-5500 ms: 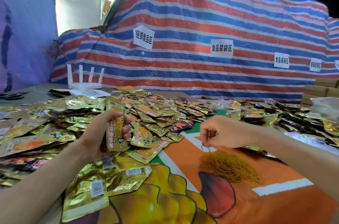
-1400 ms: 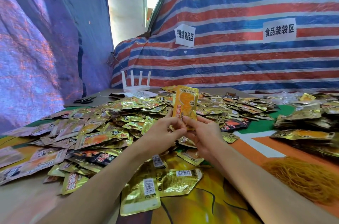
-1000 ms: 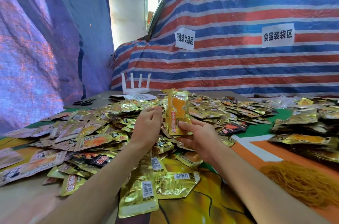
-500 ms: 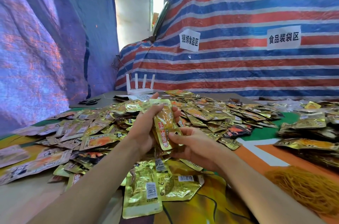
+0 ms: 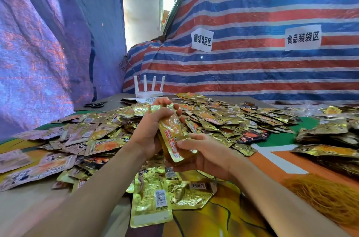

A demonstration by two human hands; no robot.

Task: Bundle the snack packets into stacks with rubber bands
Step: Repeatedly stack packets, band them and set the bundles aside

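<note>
Snack packets (image 5: 172,135), a small gold stack of them, stand tilted in both hands, in front of the white router (image 5: 149,89) and nearer the person than it is. The left hand (image 5: 153,132) wraps the upper half, fingers curled over the top edge and clenched on the foil. The right hand (image 5: 206,157) grasps the lower end, thumb pressed on the red lettering of the front packet, fingers tucked beneath. Whether a band is already round the stack I can't make out; the foil glare hides it. Between the router and the hands, loose packets (image 5: 223,118) spread in a wide heap over the table (image 5: 116,98), reaching well to the router's right too. The rubber bands (image 5: 326,199) lie in a tangled yellow-brown mound far to the router's right, at the near edge, apart from both hands. Black scissors (image 5: 95,104) lie left of the router on bare tabletop. Behind the router hangs a striped tarp (image 5: 252,71) with two paper signs (image 5: 202,39).
</note>
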